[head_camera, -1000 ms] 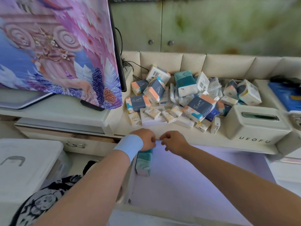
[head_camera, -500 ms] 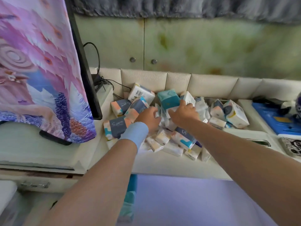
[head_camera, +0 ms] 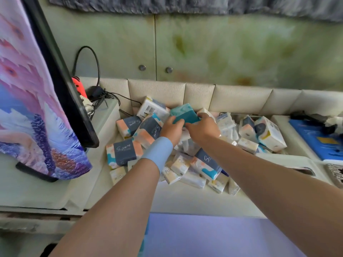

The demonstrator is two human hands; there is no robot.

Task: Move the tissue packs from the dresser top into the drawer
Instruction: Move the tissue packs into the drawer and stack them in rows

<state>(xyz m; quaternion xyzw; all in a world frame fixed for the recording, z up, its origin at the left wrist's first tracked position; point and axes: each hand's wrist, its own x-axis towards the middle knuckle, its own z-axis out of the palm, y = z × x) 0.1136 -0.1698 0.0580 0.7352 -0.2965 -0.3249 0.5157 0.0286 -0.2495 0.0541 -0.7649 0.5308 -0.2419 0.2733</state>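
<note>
1. Head view: both hands on teal tissue pack [head_camera: 184, 113], atop pile of packs [head_camera: 205, 164] at back of dresser top [head_camera: 185, 200].
2. L hand [head_camera: 172, 129], w/ blue wristband [head_camera: 157, 153]: fingers curled round pack's left edge.
3. R hand [head_camera: 203, 127] grips pack's right side.
4. Drawer [head_camera: 213, 236] open below.

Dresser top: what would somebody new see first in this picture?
Probably the big heap of tissue packs in the middle of the dresser top, with both hands in it. The left hand and right hand grip a teal tissue pack at the back of the heap. On the left, a bright pink and purple cloth hangs over a dark screen.
</note>
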